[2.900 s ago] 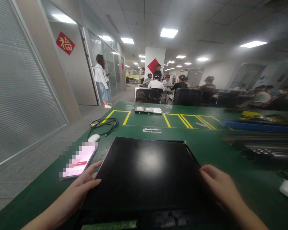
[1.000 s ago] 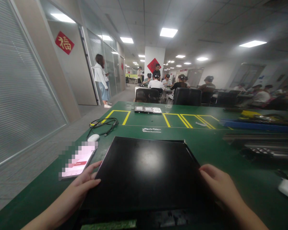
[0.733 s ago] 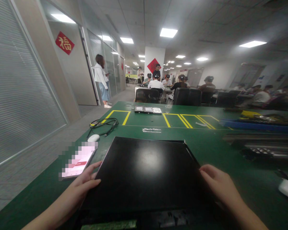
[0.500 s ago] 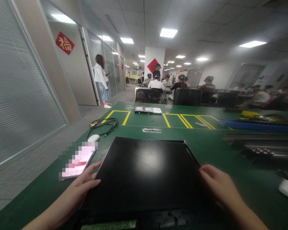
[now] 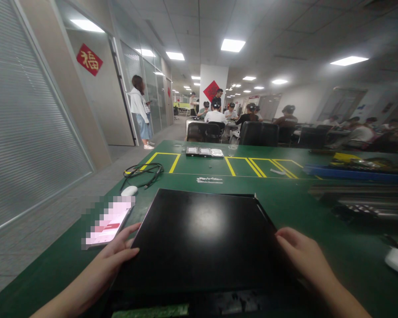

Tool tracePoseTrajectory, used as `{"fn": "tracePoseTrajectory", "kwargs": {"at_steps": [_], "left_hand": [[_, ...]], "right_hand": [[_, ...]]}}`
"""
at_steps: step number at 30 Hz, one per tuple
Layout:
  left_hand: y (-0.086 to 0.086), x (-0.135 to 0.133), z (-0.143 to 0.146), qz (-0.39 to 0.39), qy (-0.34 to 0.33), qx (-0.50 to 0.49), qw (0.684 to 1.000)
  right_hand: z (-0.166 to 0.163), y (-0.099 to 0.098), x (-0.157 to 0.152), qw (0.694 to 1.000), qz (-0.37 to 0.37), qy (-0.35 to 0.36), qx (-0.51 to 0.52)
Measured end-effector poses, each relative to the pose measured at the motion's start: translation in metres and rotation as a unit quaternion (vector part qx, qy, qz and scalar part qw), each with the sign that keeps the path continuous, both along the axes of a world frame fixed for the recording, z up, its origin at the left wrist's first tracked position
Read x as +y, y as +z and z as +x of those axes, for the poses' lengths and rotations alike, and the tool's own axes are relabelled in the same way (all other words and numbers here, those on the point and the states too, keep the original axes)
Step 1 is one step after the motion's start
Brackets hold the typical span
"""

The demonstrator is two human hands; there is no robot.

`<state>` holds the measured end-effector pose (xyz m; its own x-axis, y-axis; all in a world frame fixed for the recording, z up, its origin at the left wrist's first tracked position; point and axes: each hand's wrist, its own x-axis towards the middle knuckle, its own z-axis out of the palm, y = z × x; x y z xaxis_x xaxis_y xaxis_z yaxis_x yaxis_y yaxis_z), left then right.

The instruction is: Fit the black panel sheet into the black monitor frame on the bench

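A flat black panel (image 5: 199,238), smooth and glossy enough to mirror a ceiling light as a pale blotch, lies on the green mat of the bench (image 5: 295,207) near its front edge. It is a thin, rigid rectangle with sharp corners, and a narrow raised lip runs along its right rim. Its long axis runs from the front edge of the bench toward the far edge, with the far corners turned slightly to the right. At its near end a darker strip and a bit of green board show beneath it, too blurred to make out.

The left hand (image 5: 114,258) rests against the panel's left edge, fingers loosely extended and together, thumb on the top face. The right hand (image 5: 303,256) lies along the right edge, fingers curved down over the rim; how far they wrap under cannot be told.

Just beside the left hand, a phone (image 5: 108,223) with a lit pinkish screen lies flat near the bench's left edge. Farther along that edge sit a rounded white mouse (image 5: 129,191) and a looped black cable (image 5: 142,171). Yellow tape lines (image 5: 230,165) mark boxes toward the far edge, where three small flat metal drives (image 5: 204,152) lie in a row.
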<state>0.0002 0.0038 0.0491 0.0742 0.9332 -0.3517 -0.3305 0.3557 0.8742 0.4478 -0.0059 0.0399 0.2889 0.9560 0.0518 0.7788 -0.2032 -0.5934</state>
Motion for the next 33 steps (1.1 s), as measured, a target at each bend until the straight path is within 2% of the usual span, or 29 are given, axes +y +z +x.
{"fn": "tracePoseTrajectory", "kwargs": {"at_steps": [11,27,33], "left_hand": [[-0.0005,-0.0003,-0.0043,0.013,-0.044,-0.05,0.998],[0.0066,-0.0026,-0.0026,-0.017,-0.03,-0.017,0.999],[0.0035,-0.0019,-0.0027,-0.006,-0.03,-0.02,0.999]], "right_hand": [[0.0023,-0.0029,0.0009,1.0,-0.004,0.002,-0.004],[0.0026,-0.0045,0.0001,1.0,0.0,0.005,-0.001],[0.0029,-0.005,0.0007,1.0,-0.018,0.002,-0.002]]}}
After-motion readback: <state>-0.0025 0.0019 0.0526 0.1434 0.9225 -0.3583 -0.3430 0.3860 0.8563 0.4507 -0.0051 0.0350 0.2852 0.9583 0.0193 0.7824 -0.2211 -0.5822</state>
